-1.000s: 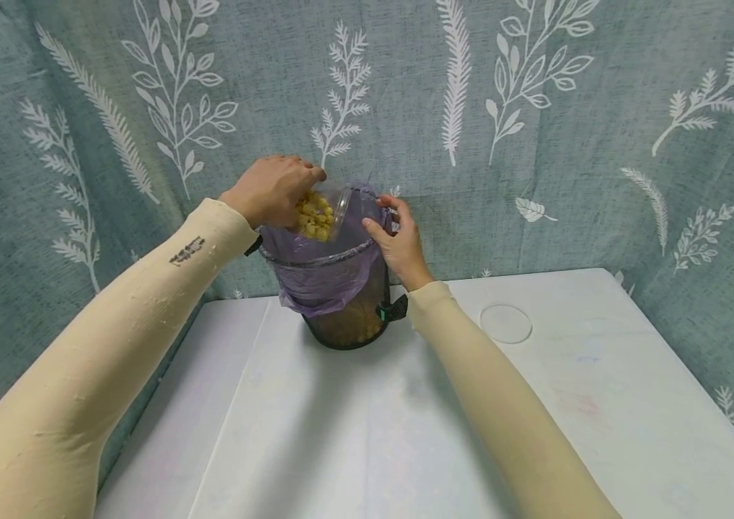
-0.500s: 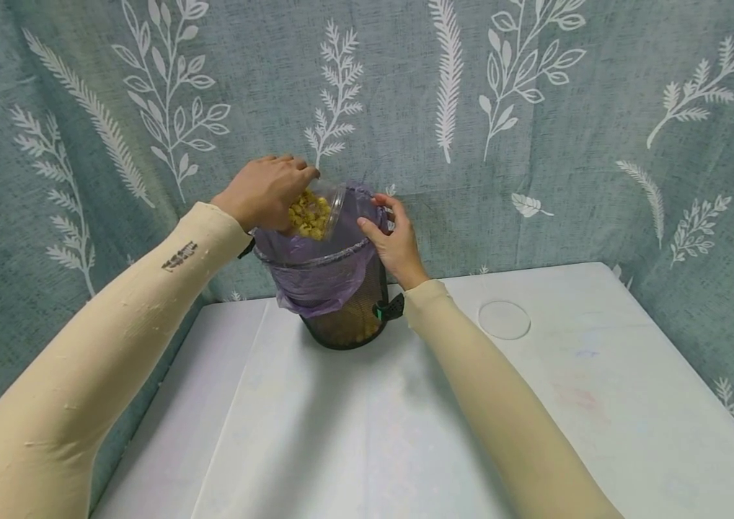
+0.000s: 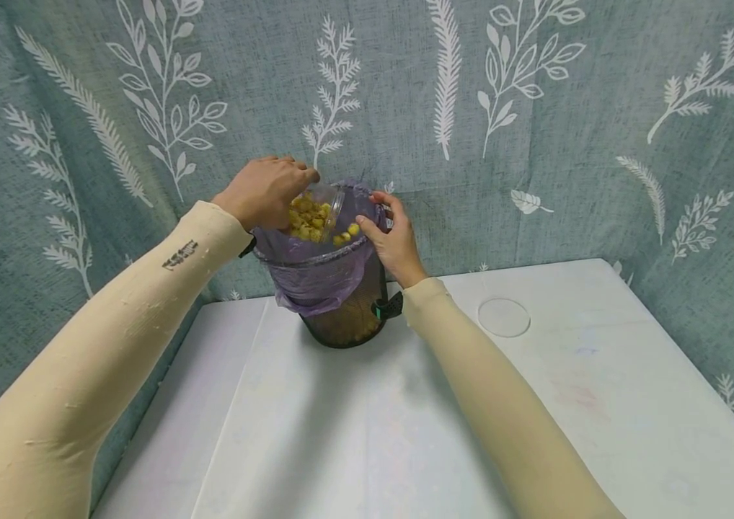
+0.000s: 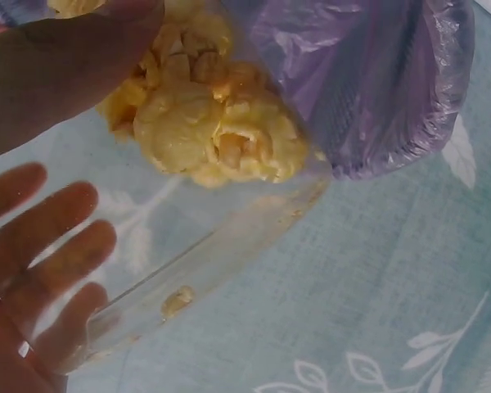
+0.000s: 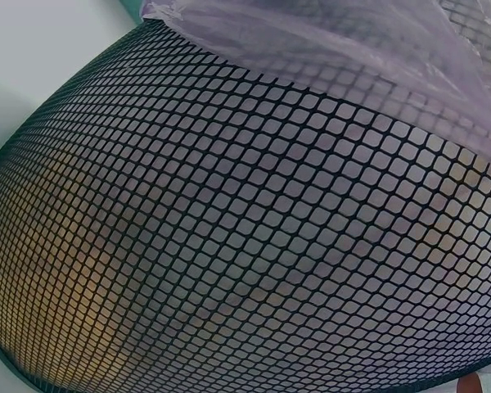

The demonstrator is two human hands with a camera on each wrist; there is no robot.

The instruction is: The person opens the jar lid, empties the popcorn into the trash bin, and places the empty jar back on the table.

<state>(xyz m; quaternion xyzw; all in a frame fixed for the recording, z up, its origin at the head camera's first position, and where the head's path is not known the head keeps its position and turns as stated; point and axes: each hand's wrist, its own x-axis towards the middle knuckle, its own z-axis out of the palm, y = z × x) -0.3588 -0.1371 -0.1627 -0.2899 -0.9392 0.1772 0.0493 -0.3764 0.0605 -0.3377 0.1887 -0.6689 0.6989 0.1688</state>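
My left hand (image 3: pixel 270 191) grips a clear plastic jar (image 3: pixel 336 213) of yellow popcorn (image 3: pixel 308 216), tipped on its side with its mouth to the right. Below it stands a black mesh trash bin (image 3: pixel 347 328), lined with a purple plastic bag (image 3: pixel 318 285) folded over the rim. A few loose popcorn pieces (image 3: pixel 354 229) are outside the jar's mouth, over the bin's opening. At the right side of the rim, my right hand (image 3: pixel 399 245) holds the bin, thumb towards the opening. Through the mesh (image 5: pixel 254 205), the right wrist view shows yellowish contents low down.
A clear round lid (image 3: pixel 503 318) lies on the white table (image 3: pixel 458 432), right of the bin. Close behind the bin hangs a grey-green curtain (image 3: pixel 406 130) with white leaf prints. Black wrist straps (image 3: pixel 388 306) sit beside the bin.
Popcorn pieces have come out of the jar's mouth, and the popcorn inside has shifted. Both hands stay in nearly the same places; the head view has shifted slightly.
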